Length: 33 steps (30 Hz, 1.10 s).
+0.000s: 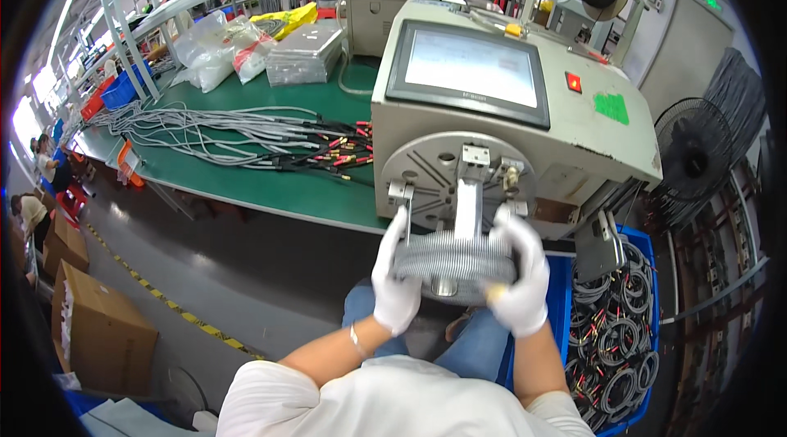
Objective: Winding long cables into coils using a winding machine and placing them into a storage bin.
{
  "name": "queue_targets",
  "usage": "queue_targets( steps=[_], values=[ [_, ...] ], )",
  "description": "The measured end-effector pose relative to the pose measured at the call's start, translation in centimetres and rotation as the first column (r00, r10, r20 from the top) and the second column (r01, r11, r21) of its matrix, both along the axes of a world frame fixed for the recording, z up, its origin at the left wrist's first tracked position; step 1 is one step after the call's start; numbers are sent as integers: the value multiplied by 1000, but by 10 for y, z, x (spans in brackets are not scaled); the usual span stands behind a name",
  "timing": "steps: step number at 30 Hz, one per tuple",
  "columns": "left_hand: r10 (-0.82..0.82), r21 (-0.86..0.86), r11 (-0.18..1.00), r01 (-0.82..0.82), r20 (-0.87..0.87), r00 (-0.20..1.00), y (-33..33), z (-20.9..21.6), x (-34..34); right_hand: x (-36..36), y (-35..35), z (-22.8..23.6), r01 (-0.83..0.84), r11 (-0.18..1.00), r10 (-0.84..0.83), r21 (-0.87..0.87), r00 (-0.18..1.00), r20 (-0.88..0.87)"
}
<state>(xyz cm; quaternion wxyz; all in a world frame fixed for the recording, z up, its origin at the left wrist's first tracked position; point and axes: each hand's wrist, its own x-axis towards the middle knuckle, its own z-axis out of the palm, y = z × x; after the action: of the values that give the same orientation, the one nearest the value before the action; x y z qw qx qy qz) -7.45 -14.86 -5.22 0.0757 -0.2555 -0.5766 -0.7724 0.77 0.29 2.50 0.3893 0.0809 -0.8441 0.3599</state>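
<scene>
Both my hands wear white gloves and grip a wound coil of grey cable from either side. My left hand holds the coil's left end and my right hand holds its right end. The coil sits on the metal pegs of the round winding disc on the front of a beige winding machine. The machine has a tilted touch screen and a red button on top.
A green workbench left of the machine carries long grey cables with red and black plugs, plastic bags and a metal box. A blue bin of coiled cables stands at my right. Cardboard boxes sit on the floor at left; a fan stands at right.
</scene>
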Motion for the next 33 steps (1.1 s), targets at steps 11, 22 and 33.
queue_targets(
  steps=[11,22,33],
  values=[
    [-709,-786,505,357,-141,691,-43,44,15,80,-10,-51,89,986,-130,142,939,317],
    [-695,-89,-6,996,717,59,49,21,32,120,31,-30,505,785,-224,-359,772,595],
    [-729,-708,356,610,198,656,106,-3,48,118,61,-48,519,808,-181,-279,669,721]
  ],
)
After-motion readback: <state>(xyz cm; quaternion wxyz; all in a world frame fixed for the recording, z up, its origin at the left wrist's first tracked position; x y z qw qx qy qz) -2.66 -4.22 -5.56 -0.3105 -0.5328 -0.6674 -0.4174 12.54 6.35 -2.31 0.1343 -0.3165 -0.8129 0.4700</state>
